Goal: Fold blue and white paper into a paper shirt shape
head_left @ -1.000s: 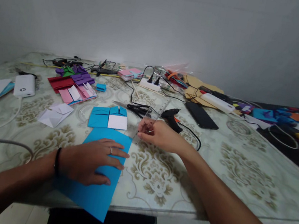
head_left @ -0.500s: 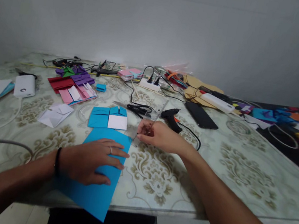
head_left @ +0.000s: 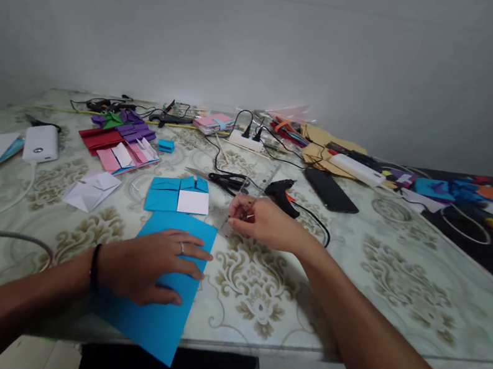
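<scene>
My left hand (head_left: 155, 264) lies flat with fingers spread on a blue sheet of paper (head_left: 155, 333), whose lower corner hangs over the table's front edge. Just right of the sheet's top corner, my right hand (head_left: 259, 219) is closed on a clear ruler (head_left: 264, 181) that slants up and away. Beyond the sheet sits a folded blue and white paper piece (head_left: 178, 194). Scissors (head_left: 225, 181) with black handles lie behind it, and a black glue gun (head_left: 283, 196) rests right of the ruler.
Folded red, pink and purple papers (head_left: 113, 146) lie at the back left, near a white power bank (head_left: 42, 143). A power strip (head_left: 245, 140) with cords is at the back. A black phone (head_left: 331, 190) lies right of the glue gun.
</scene>
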The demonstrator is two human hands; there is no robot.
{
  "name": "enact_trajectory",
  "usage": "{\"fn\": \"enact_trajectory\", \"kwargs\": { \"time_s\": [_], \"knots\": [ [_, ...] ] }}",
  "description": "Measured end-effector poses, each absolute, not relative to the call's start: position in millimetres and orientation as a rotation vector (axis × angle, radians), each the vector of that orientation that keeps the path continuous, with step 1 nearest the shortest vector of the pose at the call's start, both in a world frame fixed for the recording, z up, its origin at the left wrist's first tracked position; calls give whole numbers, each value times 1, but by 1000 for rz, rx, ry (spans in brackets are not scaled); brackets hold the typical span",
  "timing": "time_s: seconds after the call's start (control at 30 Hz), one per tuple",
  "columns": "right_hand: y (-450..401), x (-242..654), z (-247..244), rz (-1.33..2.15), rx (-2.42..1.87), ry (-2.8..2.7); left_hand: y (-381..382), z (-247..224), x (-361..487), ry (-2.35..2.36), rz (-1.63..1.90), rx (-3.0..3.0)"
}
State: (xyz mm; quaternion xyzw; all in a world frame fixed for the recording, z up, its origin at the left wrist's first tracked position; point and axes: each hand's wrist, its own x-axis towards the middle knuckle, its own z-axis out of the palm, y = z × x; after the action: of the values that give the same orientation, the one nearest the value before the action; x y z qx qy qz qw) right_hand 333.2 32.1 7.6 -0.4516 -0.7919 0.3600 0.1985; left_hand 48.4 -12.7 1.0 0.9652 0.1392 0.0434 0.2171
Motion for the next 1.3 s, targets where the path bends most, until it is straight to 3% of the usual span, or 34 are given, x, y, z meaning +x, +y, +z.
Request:
{"fn": "enact_trajectory", "kwargs": {
  "time_s": [1.3],
  "knots": [
    [18,328,8,1155,-1067,-2402,-16,8,51,526,56,2616]
  ]
}}
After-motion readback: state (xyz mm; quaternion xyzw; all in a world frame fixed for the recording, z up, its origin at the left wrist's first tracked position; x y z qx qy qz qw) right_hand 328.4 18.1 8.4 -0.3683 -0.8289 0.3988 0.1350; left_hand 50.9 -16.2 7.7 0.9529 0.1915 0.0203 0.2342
